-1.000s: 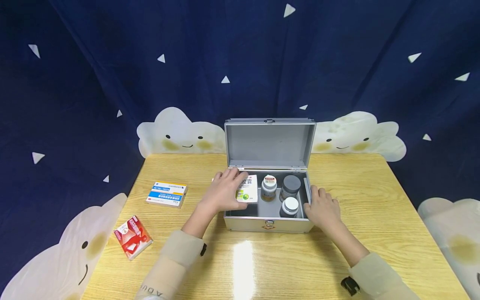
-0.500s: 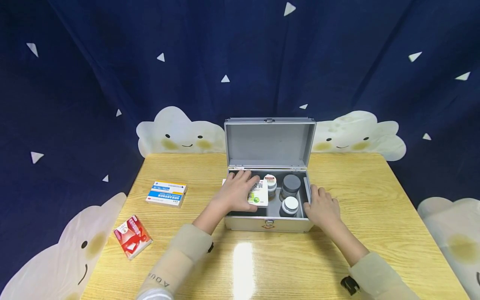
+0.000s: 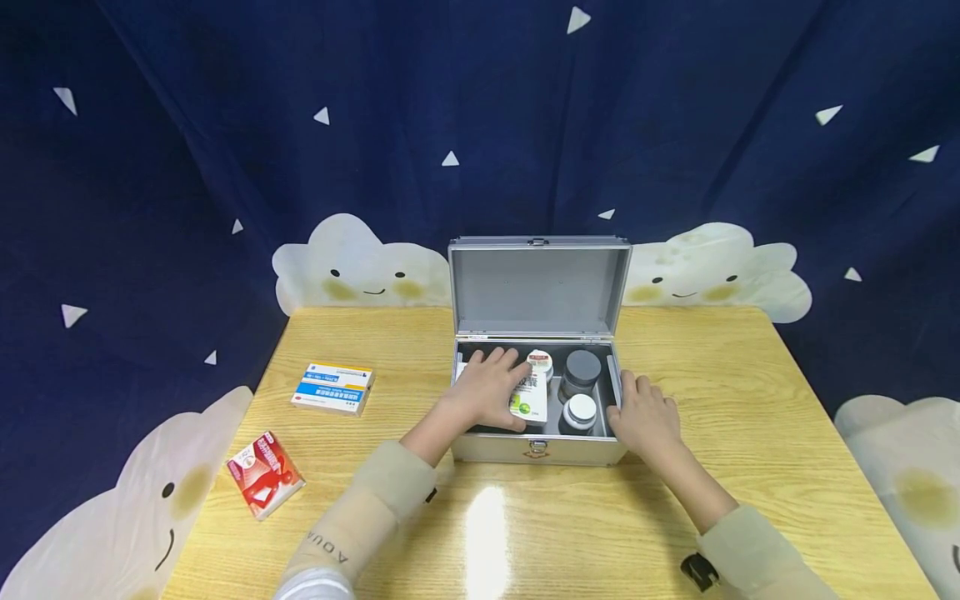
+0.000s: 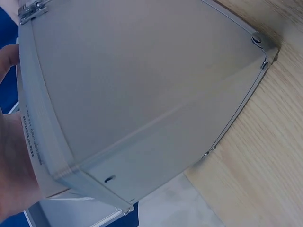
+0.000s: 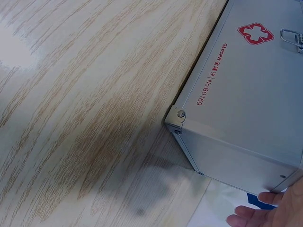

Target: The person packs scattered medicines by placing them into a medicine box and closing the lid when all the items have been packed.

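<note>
we see the left hand [image 3: 487, 392] over the left half of an open metal case [image 3: 495, 451], clamped on a white box [image 3: 530, 398] with green marks, its thumb at the near edge and its fingers spread across the top toward the far edge. the box sits in the mouth of the case, partly hidden by that hand, and we cannot tell whether it touches the case floor. the right hand [image 3: 647, 419], well apart from the left, is at the right rim, thumb by the top edge and fingers along the outside; we cannot tell whether it pinches the wall

inside the case, just beside the white box, we find a bottle with a red-marked white cap [image 3: 539, 362]; further right stand a grey-lidded bottle [image 3: 582, 372] and, nearer the front, a white-capped dark bottle [image 3: 578, 414]. the lid [image 3: 536, 287] stands raised behind, and the front wall bears a red cross emblem [image 5: 255, 33] and a latch [image 5: 294, 39]

both forearms reach in from below in pale sleeves [image 3: 397, 483]. off to the left on the wooden table [image 3: 720, 367] we see a blue-and-white box [image 3: 333, 387] and a red box [image 3: 266, 475], apart, with a dark blue curtain [image 3: 517, 125] behind
</note>
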Motion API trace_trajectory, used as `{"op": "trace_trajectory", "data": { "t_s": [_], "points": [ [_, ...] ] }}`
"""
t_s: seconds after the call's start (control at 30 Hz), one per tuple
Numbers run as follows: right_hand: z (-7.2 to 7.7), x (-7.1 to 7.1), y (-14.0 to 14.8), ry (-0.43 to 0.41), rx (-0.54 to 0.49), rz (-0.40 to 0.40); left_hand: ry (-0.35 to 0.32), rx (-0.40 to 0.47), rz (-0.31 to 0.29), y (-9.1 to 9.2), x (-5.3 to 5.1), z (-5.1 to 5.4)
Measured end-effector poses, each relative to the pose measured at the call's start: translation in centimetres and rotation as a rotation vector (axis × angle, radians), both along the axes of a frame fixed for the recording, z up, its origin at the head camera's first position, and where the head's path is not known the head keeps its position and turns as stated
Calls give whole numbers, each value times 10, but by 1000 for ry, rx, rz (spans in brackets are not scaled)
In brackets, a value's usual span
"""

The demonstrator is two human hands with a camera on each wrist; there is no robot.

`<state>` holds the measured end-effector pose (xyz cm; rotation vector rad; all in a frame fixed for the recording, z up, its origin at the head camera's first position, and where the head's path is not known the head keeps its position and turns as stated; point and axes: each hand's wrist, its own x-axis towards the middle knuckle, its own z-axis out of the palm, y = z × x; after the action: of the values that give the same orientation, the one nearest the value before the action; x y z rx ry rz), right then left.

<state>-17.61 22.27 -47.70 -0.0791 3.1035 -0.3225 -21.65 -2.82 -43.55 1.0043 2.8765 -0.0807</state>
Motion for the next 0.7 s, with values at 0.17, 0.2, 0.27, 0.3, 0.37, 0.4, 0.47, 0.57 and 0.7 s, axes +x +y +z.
{"op": "trace_trajectory", "data": {
  "t_s": [0.17,0.2,0.27,0.3,0.37,0.4,0.47,0.57,0.7],
  "points": [
    [1,0,-1,-14,-7,0,-24,-21,-5,4,-1,-3],
    [1,0,-1,-17,-8,1,-28,-27,-5,5,-1,-4],
    [1,1,-1,-19,-10,1,-33,-35,-5,6,-2,-6],
    [1,0,-1,-19,-11,1,-35,-36,-6,7,-2,-7],
    [0,0,-1,-19,-11,1,-36,-38,-5,8,-2,-9],
    [0,0,-1,-18,-11,1,-37,-38,-4,8,-2,-10],
    [0,0,0,-14,-10,2,-39,-41,-3,9,-3,-12],
    [0,0,0,-9,-10,3,-38,-43,-2,10,-4,-14],
    [0,0,0,-5,-12,4,-44,-40,-6,11,-5,-16]
  ]
}}
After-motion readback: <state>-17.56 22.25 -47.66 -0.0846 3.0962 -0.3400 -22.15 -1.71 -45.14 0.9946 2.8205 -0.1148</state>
